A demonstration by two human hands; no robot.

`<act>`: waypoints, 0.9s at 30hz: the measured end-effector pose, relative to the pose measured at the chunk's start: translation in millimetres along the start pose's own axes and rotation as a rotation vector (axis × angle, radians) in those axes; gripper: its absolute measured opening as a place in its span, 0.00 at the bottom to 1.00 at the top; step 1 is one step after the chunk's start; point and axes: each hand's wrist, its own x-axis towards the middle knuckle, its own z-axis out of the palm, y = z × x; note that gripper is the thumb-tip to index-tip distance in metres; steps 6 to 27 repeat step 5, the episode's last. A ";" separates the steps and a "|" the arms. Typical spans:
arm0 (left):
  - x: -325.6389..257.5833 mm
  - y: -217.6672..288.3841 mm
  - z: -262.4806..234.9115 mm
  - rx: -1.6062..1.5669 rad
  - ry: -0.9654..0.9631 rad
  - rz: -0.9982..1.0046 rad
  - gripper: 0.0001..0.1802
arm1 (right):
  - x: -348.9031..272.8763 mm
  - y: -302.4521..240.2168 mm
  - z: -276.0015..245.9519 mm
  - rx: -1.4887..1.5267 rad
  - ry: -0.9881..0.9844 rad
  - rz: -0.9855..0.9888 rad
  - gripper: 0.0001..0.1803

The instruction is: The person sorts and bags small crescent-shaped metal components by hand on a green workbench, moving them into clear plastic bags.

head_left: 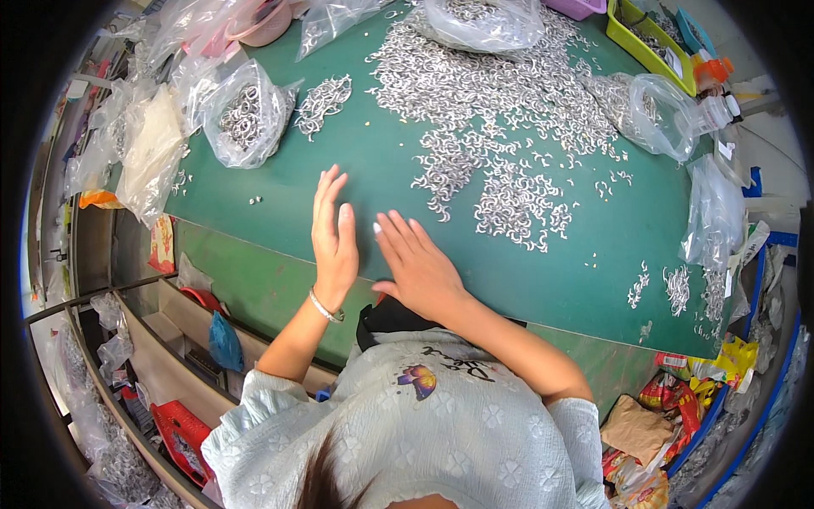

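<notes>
My left hand [336, 246] is over the near part of the green table [280, 212], tilted on its edge with the fingers stretched out and nothing in it. Beside it, my right hand [419, 270] is turned palm down, fingers extended and slightly apart, also holding nothing. A small gap separates the two hands. Just beyond the right hand lie a cluster of curved silvery metal pieces [444, 163] and a looser pile of small metal crescents [519, 204]. Both adjoin a large heap of the same pieces [483, 89] at the far side.
A plastic bag of metal rings [244, 123] and a small pile [324, 103] sit at far left. Clear bags [666, 114], a green basket [632, 38] and a bottle [721, 110] stand at far right. Small piles [677, 290] lie near the right corner. An open drawer [178, 339] is below left.
</notes>
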 end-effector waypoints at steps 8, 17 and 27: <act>-9.1 -30.1 -15.9 -0.047 0.098 -0.015 0.23 | 70.0 -11.2 30.5 -0.008 0.036 -0.039 0.38; -9.1 -30.1 -15.9 -0.047 0.098 -0.015 0.23 | 70.0 -11.2 30.5 -0.008 0.036 -0.039 0.38; -9.1 -30.1 -15.9 -0.047 0.098 -0.015 0.23 | 70.0 -11.2 30.5 -0.008 0.036 -0.039 0.38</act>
